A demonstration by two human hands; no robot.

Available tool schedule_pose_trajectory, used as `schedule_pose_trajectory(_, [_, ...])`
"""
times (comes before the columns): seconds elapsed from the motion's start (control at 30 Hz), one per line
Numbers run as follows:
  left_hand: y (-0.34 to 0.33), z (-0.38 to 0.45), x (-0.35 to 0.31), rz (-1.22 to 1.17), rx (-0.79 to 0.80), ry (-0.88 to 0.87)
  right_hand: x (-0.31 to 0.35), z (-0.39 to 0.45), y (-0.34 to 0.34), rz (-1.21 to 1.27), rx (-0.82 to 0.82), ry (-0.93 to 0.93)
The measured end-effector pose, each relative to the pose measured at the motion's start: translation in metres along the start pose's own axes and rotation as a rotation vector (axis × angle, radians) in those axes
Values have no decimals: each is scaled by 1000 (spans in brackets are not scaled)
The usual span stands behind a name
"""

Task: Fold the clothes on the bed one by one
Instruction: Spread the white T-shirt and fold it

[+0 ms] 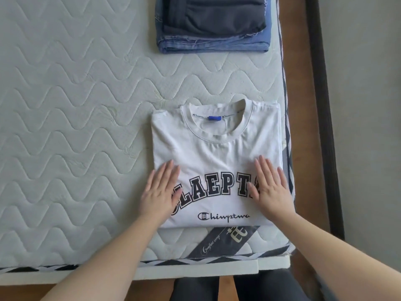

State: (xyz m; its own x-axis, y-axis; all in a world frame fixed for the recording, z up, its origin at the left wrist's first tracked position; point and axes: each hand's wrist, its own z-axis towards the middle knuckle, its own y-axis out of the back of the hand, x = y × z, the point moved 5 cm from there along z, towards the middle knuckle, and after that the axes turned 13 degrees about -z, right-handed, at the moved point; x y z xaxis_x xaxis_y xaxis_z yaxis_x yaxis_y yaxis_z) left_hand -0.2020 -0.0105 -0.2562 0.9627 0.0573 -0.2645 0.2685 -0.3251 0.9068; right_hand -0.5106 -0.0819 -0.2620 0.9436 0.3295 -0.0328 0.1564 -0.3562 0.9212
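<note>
A white T-shirt (217, 153) with black block letters lies folded into a neat rectangle near the mattress's front right corner, collar pointing away from me. My left hand (160, 190) rests flat on its lower left edge, fingers straight and together. My right hand (271, 187) lies flat on its lower right part, partly covering the lettering. Neither hand grips any cloth. A stack of folded clothes (213, 22), dark grey on top of blue denim, sits further back on the bed.
The quilted pale mattress (71, 109) spreads to the left. Its right edge runs beside a brown wooden frame (303, 118) and a grey floor. The mattress's front edge lies just below the shirt, with my dark-clad legs (195, 290) beneath.
</note>
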Motion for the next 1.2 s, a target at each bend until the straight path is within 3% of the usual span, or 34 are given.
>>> schedule_pose_trajectory(0.2, [25, 105, -7, -40, -89, 12, -2, 99, 43, 2, -98, -52])
schedule_pose_trajectory(0.37, [19, 144, -6, 30, -92, 22, 12, 150, 45, 36, -49, -25])
schedule_pose_trajectory(0.8, [-1, 153, 8, -17, -156, 6, 8, 161, 27, -17, -136, -11])
schedule_pose_trajectory(1.03, [8, 152, 2, 33, -23, 87, 5, 165, 33, 17, -13, 43])
schedule_pose_trajectory(1.2, [2, 78, -43, -120, -183, 102, 22, 96, 35, -49, -41, -67])
